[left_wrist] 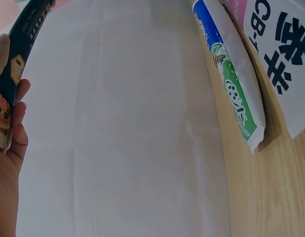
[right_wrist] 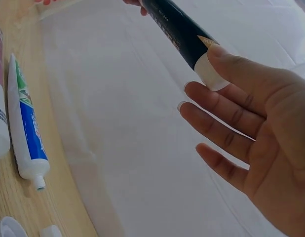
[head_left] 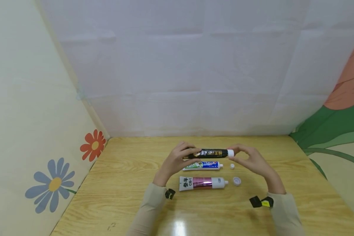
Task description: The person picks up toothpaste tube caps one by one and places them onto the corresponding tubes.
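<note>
A black toothpaste tube (head_left: 210,153) with gold lettering is held level above the table. My left hand (head_left: 175,160) grips its flat tail end, thumb on one side and fingers on the other. At the other end my right hand (head_left: 252,160) pinches the white cap (right_wrist: 210,72) between thumb and forefinger; the cap is still on the tube. Below lies a blue and green toothpaste tube (head_left: 206,166) without a cap, its small white cap (head_left: 232,166) beside the nozzle. Nearer to me lies a white and pink toothpaste tube (head_left: 203,183), also uncapped, with its round cap (head_left: 237,181) to the right.
The wooden table (head_left: 121,196) meets a white sheet (head_left: 177,82) at its back edge. A cream wall (head_left: 23,114) with painted flowers stands on the left, and a flower-patterned wall (head_left: 336,141) on the right.
</note>
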Demonstrator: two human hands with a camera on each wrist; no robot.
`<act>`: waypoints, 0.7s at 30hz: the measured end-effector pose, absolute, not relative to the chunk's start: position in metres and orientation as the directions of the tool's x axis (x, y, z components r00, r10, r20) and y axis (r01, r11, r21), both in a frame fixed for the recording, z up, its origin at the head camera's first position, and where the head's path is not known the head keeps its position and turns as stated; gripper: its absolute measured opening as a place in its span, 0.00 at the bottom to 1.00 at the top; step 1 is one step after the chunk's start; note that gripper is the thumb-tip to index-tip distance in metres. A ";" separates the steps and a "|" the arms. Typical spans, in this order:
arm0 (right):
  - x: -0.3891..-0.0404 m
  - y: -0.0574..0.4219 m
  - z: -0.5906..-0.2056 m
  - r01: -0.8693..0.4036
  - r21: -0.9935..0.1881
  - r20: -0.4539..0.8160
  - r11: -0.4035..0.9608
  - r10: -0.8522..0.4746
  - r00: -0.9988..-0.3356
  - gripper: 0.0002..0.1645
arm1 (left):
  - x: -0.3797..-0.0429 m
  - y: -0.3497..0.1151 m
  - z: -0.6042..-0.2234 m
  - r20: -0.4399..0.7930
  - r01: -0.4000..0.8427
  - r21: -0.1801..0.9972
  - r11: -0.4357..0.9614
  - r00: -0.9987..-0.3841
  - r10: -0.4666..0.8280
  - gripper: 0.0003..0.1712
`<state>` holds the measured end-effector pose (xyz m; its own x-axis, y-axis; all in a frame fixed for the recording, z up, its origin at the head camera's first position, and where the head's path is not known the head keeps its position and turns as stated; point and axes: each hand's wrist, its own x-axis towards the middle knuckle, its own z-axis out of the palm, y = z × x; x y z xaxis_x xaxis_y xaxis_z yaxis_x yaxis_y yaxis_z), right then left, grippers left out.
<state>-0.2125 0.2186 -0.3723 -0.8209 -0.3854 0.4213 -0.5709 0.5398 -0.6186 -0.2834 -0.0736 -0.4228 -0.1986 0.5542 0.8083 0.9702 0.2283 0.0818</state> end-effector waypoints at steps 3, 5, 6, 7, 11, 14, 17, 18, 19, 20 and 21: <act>-0.213 0.219 -0.373 -0.579 -0.609 0.426 0.542 -0.392 -0.815 0.14 | -0.284 -0.075 -0.425 0.797 0.969 0.101 0.226 -0.215 0.565 0.21; -0.216 0.221 -0.377 -0.585 -0.601 0.430 0.545 -0.397 -0.811 0.14 | -0.284 -0.075 -0.426 0.790 0.969 0.113 0.221 -0.222 0.571 0.21; -0.218 0.222 -0.380 -0.588 -0.598 0.432 0.545 -0.398 -0.809 0.15 | -0.285 -0.076 -0.426 0.787 0.968 0.119 0.219 -0.227 0.574 0.21; -0.221 0.224 -0.384 -0.590 -0.594 0.435 0.547 -0.398 -0.808 0.15 | -0.285 -0.076 -0.427 0.784 0.968 0.127 0.216 -0.231 0.576 0.21; -0.234 0.233 -0.400 -0.581 -0.591 0.430 0.559 -0.391 -0.814 0.16 | -0.288 -0.077 -0.429 0.767 0.964 0.150 0.218 -0.253 0.590 0.22; -0.238 0.237 -0.405 -0.577 -0.597 0.418 0.557 -0.398 -0.817 0.15 | -0.290 -0.079 -0.431 0.752 0.961 0.171 0.218 -0.270 0.601 0.24; -0.241 0.238 -0.408 -0.581 -0.600 0.416 0.549 -0.407 -0.813 0.15 | -0.292 -0.081 -0.433 0.743 0.960 0.180 0.215 -0.276 0.610 0.25; -0.241 0.238 -0.409 -0.584 -0.598 0.416 0.549 -0.410 -0.812 0.15 | -0.293 -0.081 -0.434 0.741 0.960 0.180 0.213 -0.275 0.612 0.25; -0.242 0.238 -0.410 -0.587 -0.595 0.418 0.550 -0.412 -0.810 0.14 | -0.294 -0.081 -0.434 0.740 0.961 0.182 0.210 -0.274 0.615 0.25; -0.243 0.239 -0.411 -0.588 -0.593 0.419 0.550 -0.413 -0.809 0.14 | -0.296 -0.082 -0.435 0.737 0.961 0.182 0.207 -0.273 0.618 0.24; -0.244 0.239 -0.412 -0.591 -0.588 0.422 0.552 -0.415 -0.806 0.14 | -0.297 -0.082 -0.436 0.735 0.961 0.182 0.206 -0.273 0.621 0.24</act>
